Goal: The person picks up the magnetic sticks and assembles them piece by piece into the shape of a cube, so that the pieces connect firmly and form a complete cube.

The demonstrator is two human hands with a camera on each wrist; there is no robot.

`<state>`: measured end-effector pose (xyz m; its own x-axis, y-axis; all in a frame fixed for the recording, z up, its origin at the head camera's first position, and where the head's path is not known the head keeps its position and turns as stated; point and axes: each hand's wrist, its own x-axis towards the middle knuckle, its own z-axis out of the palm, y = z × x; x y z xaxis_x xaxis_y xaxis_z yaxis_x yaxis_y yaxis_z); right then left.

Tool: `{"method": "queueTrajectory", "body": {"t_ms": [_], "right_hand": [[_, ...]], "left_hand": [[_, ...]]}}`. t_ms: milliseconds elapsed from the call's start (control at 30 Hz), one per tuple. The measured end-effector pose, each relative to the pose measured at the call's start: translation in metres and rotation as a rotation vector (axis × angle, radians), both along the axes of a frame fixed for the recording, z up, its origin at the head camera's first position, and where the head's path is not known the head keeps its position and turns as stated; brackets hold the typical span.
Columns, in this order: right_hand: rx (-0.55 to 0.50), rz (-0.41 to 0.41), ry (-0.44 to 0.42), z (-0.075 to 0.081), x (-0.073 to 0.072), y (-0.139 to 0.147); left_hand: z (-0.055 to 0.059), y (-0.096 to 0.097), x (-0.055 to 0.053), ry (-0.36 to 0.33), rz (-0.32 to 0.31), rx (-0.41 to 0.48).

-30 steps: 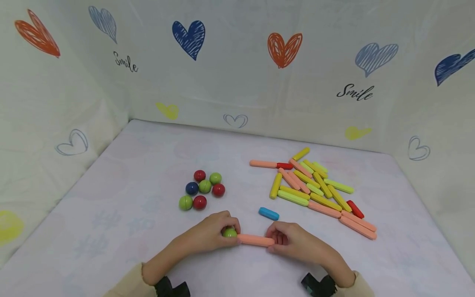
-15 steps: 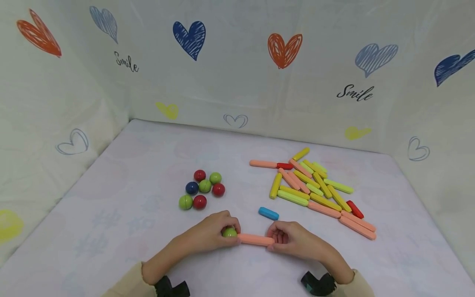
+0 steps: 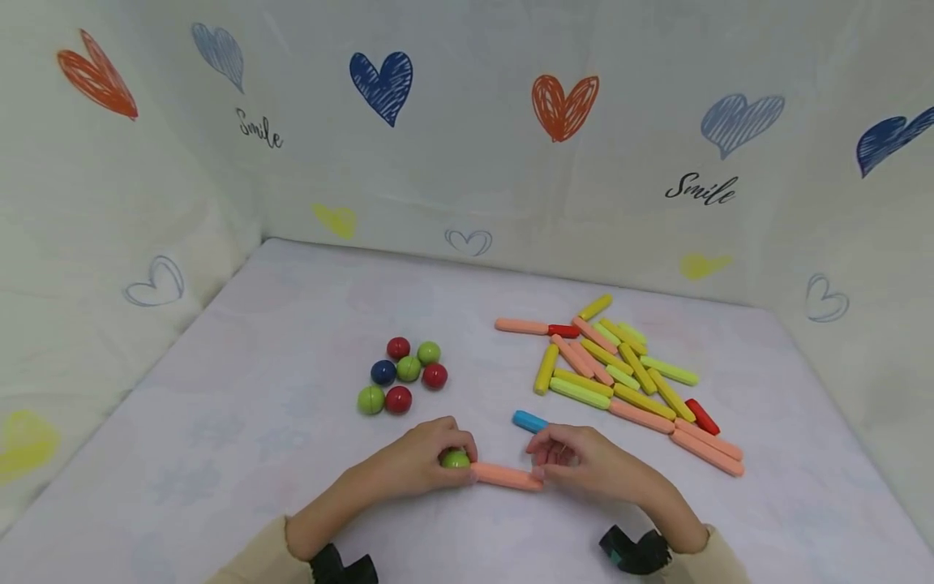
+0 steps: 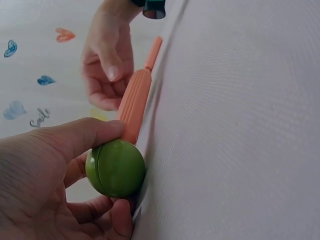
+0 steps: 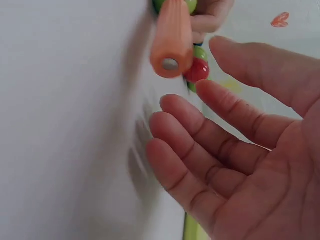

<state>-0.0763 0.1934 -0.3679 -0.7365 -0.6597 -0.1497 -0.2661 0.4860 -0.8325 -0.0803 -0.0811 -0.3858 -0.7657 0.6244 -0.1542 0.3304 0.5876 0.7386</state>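
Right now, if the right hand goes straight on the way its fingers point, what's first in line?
Likely the salmon stick: its free end lies close to the right hand. Depth's unclear, so the hand could pass beside it, toward the left hand.

Group of balls [image 3: 408, 370] left of centre, group of sticks [image 3: 636, 369] right of centre, on one table [image 3: 255, 365].
At the lower centre of the head view, the left hand [image 3: 413, 460] holds a ball [image 3: 456, 459], with a stick [image 3: 508, 476] running from it to the right; the right hand [image 3: 594, 466] is just beside the stick's far end, apart from it in the right wrist view. Just above the right hand is a lone stick [image 3: 529, 421], partly behind the fingers, between the stick below and the group of sticks at upper right. The group of balls sits above the left hand. A wall [image 3: 467, 178] stands behind the table, across the top of the frame.
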Motion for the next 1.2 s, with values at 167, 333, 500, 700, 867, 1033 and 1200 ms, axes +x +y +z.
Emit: {"method": "queueTrajectory", "body": {"t_ms": [167, 333, 500, 700, 867, 1033, 1200], "right_hand": [[0.016, -0.016, 0.062, 0.011, -0.025, -0.012], [0.011, 0.042, 0.048, 0.024, -0.060, -0.036], [0.013, 0.089, 0.007, 0.028, -0.090, -0.064], [0.023, 0.118, -0.072, 0.017, -0.115, -0.092], [0.024, 0.078, -0.129, 0.007, -0.124, -0.105], [0.081, 0.022, -0.112, 0.004, -0.125, -0.113], [0.178, -0.015, -0.070, 0.003, -0.123, -0.120]], "left_hand": [[-0.001, -0.004, 0.002, 0.026, -0.002, 0.001], [-0.001, -0.008, 0.001, 0.030, -0.010, 0.007], [-0.003, -0.009, 0.000, 0.021, -0.015, 0.013], [-0.004, -0.008, 0.001, 0.033, -0.026, 0.026], [-0.005, -0.007, 0.001, 0.042, -0.038, 0.026], [-0.005, -0.007, 0.000, 0.045, -0.037, 0.032], [-0.006, -0.008, 0.000, 0.049, -0.034, 0.042]]}}
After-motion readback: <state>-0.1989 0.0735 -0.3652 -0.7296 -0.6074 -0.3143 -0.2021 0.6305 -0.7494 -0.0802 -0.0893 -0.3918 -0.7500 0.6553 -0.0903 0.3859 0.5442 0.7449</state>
